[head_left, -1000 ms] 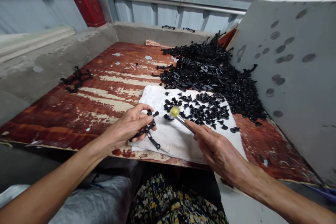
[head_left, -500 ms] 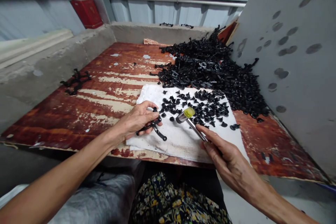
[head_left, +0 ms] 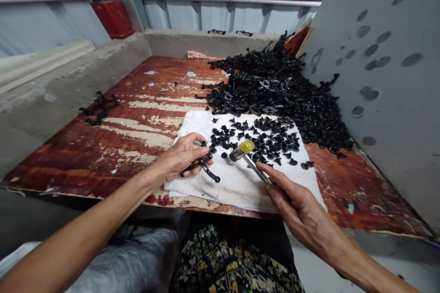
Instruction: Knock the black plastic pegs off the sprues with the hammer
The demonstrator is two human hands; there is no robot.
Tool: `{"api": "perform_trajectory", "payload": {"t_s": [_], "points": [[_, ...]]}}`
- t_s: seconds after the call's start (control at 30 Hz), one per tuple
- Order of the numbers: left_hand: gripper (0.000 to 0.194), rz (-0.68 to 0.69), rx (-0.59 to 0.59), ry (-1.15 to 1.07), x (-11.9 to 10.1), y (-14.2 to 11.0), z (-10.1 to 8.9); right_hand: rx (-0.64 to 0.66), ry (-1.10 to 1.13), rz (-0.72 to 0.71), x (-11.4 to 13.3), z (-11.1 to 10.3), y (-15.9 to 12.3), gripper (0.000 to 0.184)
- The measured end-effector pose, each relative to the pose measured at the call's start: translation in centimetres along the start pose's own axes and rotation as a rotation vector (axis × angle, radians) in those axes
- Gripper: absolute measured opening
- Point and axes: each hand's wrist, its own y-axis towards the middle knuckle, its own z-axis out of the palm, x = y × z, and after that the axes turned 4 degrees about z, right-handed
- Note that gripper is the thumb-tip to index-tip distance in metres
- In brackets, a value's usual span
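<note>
My left hand [head_left: 178, 158] is closed on a black plastic sprue frame [head_left: 205, 166], pinning it on a white cloth [head_left: 237, 183]. My right hand [head_left: 299, 213] grips the metal handle of a small hammer [head_left: 248, 157] with a yellow-tipped head, held just above the cloth to the right of the frame. Several small black plastic pieces [head_left: 264, 139] lie scattered on the cloth behind the hammer head.
A big heap of black plastic frames [head_left: 275, 89] fills the back right of the worn red board [head_left: 137, 119]. A grey panel [head_left: 385, 82] stands on the right. A few black frames [head_left: 99, 106] lie on the left concrete ledge. A red box [head_left: 115, 17] sits behind.
The hammer head has swung from left of the loose pieces to the right and up a little. My left hand has shifted the frame slightly forward on the cloth.
</note>
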Motion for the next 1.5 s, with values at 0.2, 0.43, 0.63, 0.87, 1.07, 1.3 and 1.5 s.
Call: {"api": "perform_trajectory", "payload": {"t_s": [0.2,0.43,0.63,0.87,1.07,1.3,1.5], "points": [[0.047,0.009,0.019,-0.003,0.2,0.1,-0.1,-0.001,-0.015,-0.018,0.0,-0.1,0.1,0.046],[0.039,-0.012,-0.01,0.017,0.2,0.2,0.0,0.003,-0.028,-0.011,0.0,0.0,0.1,0.046],[0.02,-0.064,-0.075,0.091,-0.6,0.0,0.8,-0.006,-0.039,-0.029,-0.3,0.0,0.0,0.045],[0.016,-0.134,-0.102,0.188,-1.5,0.2,1.0,-0.057,-0.053,-0.174,0.5,0.5,0.7,0.046],[0.013,-0.142,-0.076,0.209,-1.8,0.5,0.8,-0.15,-0.103,-0.378,1.5,1.6,3.3,0.058],[0.016,-0.139,-0.084,0.188,-1.7,0.5,0.9,-0.11,-0.232,-0.409,1.5,1.9,3.9,0.058],[0.016,-0.13,-0.07,0.186,-1.5,0.6,0.7,-0.148,-0.202,-0.428,1.6,1.8,3.6,0.067]]}}
